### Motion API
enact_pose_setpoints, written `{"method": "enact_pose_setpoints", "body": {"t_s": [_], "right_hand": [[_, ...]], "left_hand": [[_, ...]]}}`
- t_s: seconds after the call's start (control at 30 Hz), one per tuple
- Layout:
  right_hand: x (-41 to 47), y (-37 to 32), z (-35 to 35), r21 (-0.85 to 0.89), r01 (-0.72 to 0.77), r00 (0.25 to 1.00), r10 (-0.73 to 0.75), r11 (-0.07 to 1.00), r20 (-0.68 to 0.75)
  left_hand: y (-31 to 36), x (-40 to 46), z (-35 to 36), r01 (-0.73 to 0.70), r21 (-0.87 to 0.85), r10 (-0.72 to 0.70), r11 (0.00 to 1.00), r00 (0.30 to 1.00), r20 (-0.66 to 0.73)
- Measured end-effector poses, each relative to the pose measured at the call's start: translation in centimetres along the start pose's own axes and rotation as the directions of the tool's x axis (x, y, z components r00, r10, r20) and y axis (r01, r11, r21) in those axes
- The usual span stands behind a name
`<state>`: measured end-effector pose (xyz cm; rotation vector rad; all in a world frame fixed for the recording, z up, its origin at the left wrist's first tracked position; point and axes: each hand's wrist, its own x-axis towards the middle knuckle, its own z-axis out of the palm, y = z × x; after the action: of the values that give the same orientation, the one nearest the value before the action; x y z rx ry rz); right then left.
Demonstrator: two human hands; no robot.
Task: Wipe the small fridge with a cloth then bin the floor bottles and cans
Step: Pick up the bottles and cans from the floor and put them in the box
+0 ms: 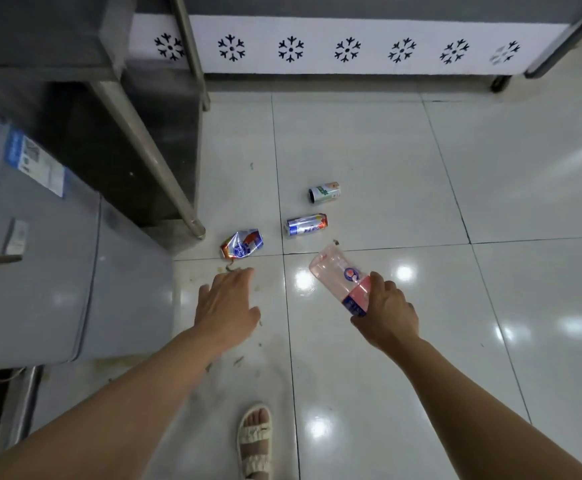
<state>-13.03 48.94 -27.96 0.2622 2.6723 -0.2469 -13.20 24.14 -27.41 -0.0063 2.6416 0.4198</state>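
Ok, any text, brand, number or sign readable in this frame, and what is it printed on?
None can be read.
Sticker on the fridge: print too blurred.
Bottle label, in the right hand: blurred.
Crushed can, blue can, green can: print too small.

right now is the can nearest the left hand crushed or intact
Crushed: the blue, red and silver metal can lies crumpled and flattened on the white tiled floor, just beyond the open left hand.

No wording is legible: print on the pink bottle [343, 277] label, the three floor cans and the fridge's blue sticker [35, 162] is too blurred
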Motion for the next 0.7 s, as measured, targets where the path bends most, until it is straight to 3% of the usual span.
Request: {"method": "enact_pose_setpoints", "body": {"t_s": [0.4,0.7], "right_hand": [[18.8,-3.0,-6.4,-0.028,0.203,0.979,-0.202,0.979,0.031],[29.4,-5.6,-3.7,-0.046,0.287,0.951,-0.278,0.957,0.135]], "left_hand": [[2.5,13.5,-3.3,0.215,-0.032,-0.216,0.976,0.976,-0.018],[1.8,22.9,0.2,0.344,-0.087,-0.343,0.935,0.939,0.019]]}}
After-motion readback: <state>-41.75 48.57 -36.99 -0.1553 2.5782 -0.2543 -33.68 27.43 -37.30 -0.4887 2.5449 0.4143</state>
